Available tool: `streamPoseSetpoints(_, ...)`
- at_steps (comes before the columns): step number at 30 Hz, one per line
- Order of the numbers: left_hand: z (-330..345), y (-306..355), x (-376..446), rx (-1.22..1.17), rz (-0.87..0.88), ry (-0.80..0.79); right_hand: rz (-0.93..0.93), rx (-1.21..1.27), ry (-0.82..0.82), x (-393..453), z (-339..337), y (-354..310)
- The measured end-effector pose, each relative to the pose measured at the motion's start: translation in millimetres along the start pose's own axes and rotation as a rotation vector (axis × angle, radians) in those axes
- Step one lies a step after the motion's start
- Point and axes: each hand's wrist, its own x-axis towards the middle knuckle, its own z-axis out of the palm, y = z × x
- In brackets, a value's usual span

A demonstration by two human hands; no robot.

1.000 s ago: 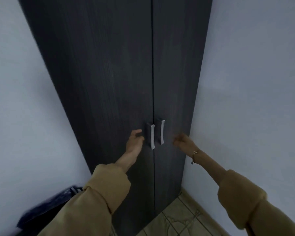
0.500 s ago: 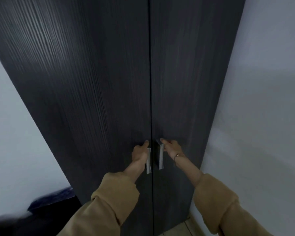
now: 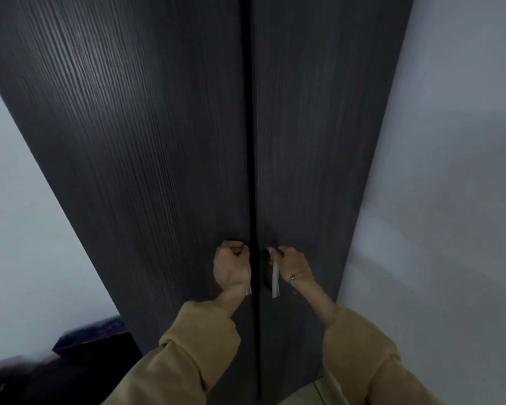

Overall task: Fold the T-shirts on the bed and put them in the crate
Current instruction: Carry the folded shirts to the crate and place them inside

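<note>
Right now my left hand (image 3: 232,268) is curled around the left handle (image 3: 248,289) of a tall dark wardrobe (image 3: 187,141), fingers wrapped over its top so only the silver lower tip shows beneath my wrist. My right hand (image 3: 289,263) grips the upper end of the right handle (image 3: 275,280), fingers hooked around it, with the pale bar running down below them and a thin bracelet (image 3: 293,276) at my wrist. Both doors stand closed, their edges meeting along the dark seam between my hands. Tan sleeves (image 3: 193,346) cover both my forearms. Pale walls (image 3: 450,171) flank the wardrobe, and something dark and blurred (image 3: 91,339) sits low on the left. The T-shirts, bed and crate are out of view.
</note>
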Motion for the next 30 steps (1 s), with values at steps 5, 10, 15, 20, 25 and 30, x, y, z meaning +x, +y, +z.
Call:
streamPoseSetpoints(5,7.1,17.3,-25.1,0.079,0.246,-0.033,-0.043,0.003,-0.013,-33.5,-19.5,23.6)
streamPoseSetpoints(10,8.1,44.7,-69.3,-0.329,0.481,-0.489,-0.034,0.013,0.067,-79.4,-49.2,47.1)
streamPoseSetpoints(15,34.4,56.1,-106.6,-0.186,0.752,-0.603,0.028,0.063,0.172,-118.9,-85.0,76.8)
streamPoseSetpoints(20,53.8,76.5,-134.1,-0.054,0.972,-0.59,0.051,0.141,0.31,-142.3,-114.8,96.2)
streamPoseSetpoints(25,81.4,103.6,-157.5,0.003,1.089,-0.581,0.041,0.156,0.441,-150.3,-135.3,116.0)
streamPoseSetpoints(30,118.6,113.9,-177.2,0.078,1.151,-0.412,0.004,-0.075,0.575,-148.8,-156.9,144.9)
